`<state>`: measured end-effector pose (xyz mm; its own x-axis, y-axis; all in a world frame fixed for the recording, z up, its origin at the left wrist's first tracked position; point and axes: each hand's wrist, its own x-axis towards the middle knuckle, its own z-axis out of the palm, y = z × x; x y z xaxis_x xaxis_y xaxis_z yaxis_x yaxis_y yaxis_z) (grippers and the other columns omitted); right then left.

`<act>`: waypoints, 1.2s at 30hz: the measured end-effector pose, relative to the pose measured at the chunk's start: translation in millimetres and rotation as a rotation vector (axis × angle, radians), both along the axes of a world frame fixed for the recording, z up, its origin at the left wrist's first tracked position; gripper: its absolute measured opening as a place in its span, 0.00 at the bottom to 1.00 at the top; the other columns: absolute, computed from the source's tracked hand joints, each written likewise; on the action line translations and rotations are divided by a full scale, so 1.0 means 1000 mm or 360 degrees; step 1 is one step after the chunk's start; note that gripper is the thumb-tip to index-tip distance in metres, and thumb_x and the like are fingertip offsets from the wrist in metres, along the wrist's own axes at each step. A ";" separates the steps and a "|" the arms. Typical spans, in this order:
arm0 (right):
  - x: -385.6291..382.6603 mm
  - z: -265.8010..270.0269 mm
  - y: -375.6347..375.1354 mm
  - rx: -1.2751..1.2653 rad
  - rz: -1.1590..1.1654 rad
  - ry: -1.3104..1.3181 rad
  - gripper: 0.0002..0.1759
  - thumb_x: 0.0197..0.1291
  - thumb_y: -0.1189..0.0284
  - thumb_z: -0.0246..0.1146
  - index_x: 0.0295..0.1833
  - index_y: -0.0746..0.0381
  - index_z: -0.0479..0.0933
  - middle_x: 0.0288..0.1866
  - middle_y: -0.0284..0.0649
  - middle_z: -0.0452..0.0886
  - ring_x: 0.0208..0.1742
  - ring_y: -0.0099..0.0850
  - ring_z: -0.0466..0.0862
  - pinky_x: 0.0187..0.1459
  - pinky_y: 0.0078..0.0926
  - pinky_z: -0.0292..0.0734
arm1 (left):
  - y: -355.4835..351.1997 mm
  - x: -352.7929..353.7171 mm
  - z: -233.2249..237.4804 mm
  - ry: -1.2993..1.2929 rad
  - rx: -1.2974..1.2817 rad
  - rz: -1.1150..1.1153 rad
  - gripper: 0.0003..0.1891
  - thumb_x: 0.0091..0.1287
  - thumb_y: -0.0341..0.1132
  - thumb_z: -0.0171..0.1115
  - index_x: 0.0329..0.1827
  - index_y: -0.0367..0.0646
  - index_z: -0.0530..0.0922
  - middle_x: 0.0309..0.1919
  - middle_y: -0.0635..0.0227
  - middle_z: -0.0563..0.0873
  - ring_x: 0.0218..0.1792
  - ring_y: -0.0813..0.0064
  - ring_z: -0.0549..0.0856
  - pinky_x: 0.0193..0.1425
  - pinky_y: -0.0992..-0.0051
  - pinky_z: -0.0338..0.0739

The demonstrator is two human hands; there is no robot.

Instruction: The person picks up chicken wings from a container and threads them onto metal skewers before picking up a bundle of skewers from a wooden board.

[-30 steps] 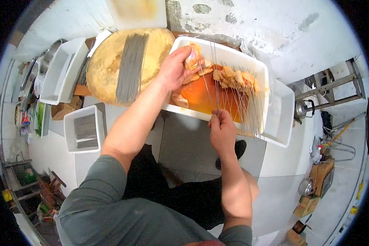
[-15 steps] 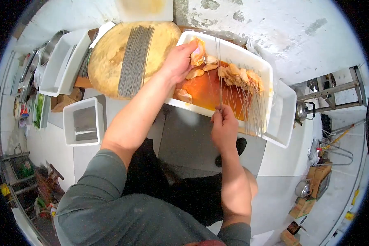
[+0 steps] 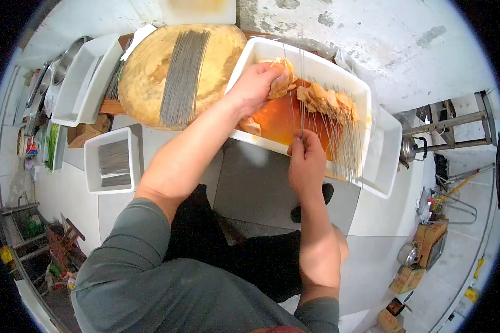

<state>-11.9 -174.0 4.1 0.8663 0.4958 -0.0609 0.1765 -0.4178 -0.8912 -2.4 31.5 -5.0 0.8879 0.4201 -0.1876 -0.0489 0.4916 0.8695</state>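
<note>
Nearest the viewer, a dark grey-green short-sleeved shirt (image 3: 189,294) and black trousers (image 3: 261,261) fill the lower centre. Above them, the right hand (image 3: 307,161) is closed, its fingers pinching thin grey metal skewers (image 3: 302,111) that stand roughly upright in the view, over the near rim of a deep, white, rectangular plastic tub (image 3: 368,116). To the left, on the pale tiled floor, a small white square bin (image 3: 89,169) contains straight grey metal rods (image 3: 114,158).

Farther up, the left hand (image 3: 254,87) grips a moist, orange-tinted piece of raw meat (image 3: 282,80) between its fingers, above the left part of the tub; a skewer reaches up to the piece, though whether its tip enters the meat cannot be told. Within the tub lie an orange-red liquid (image 3: 280,119), a loose pale piece of meat (image 3: 250,126) near the near-left wall, and, on the right, a row of skewered meat (image 3: 328,104), its bare metal shafts fanning toward the near rim.

Left of the tub, a thick, round wooden chopping board (image 3: 141,77) bears a bundle of grey metal skewers (image 3: 184,77). Beyond stands a stained white wall (image 3: 383,61).
</note>
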 end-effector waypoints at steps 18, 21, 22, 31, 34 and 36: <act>0.007 -0.016 0.000 0.0129 0.0023 -0.0112 0.12 0.66 0.74 0.55 0.51 0.68 0.75 0.33 0.41 0.82 0.36 0.28 0.82 0.40 0.24 0.75 | -0.033 -0.002 0.039 0.0153 -0.0480 0.0310 0.13 0.75 0.42 0.48 0.33 0.45 0.72 0.22 0.77 0.74 0.21 0.85 0.71 0.24 0.83 0.66; 0.004 -0.014 0.000 0.0136 0.0012 -0.0072 0.12 0.67 0.74 0.55 0.52 0.68 0.75 0.33 0.38 0.81 0.36 0.23 0.80 0.40 0.20 0.74 | -0.016 -0.003 -0.002 0.0267 0.0068 -0.0113 0.14 0.75 0.44 0.47 0.37 0.44 0.72 0.25 0.76 0.75 0.26 0.85 0.74 0.27 0.82 0.69; 0.003 -0.014 0.000 0.0134 0.0005 -0.0060 0.12 0.66 0.74 0.56 0.52 0.68 0.76 0.33 0.38 0.81 0.36 0.23 0.81 0.40 0.20 0.74 | -0.013 -0.002 -0.008 0.0225 0.0026 -0.0138 0.14 0.74 0.44 0.48 0.38 0.44 0.73 0.26 0.75 0.75 0.27 0.85 0.75 0.27 0.83 0.70; 0.005 -0.006 -0.010 0.0006 0.0046 -0.0115 0.15 0.63 0.72 0.58 0.52 0.69 0.77 0.43 0.55 0.83 0.45 0.48 0.84 0.48 0.38 0.77 | 0.008 0.000 -0.013 -0.0063 -0.0310 0.0190 0.08 0.71 0.35 0.57 0.42 0.39 0.75 0.32 0.69 0.81 0.28 0.81 0.79 0.30 0.82 0.75; 0.004 -0.009 -0.014 -0.0070 0.0126 -0.0202 0.16 0.62 0.71 0.59 0.52 0.68 0.78 0.44 0.55 0.83 0.45 0.48 0.84 0.48 0.37 0.77 | 0.007 0.000 -0.002 -0.0106 -0.0339 0.0220 0.09 0.70 0.34 0.59 0.44 0.37 0.75 0.37 0.67 0.81 0.32 0.82 0.80 0.33 0.85 0.76; 0.003 -0.008 -0.016 -0.0106 0.0179 -0.0181 0.16 0.62 0.70 0.59 0.52 0.67 0.78 0.43 0.54 0.83 0.44 0.47 0.84 0.48 0.37 0.77 | 0.008 -0.001 -0.001 -0.0144 -0.0329 0.0233 0.10 0.69 0.33 0.60 0.45 0.35 0.75 0.38 0.66 0.82 0.31 0.81 0.80 0.33 0.84 0.77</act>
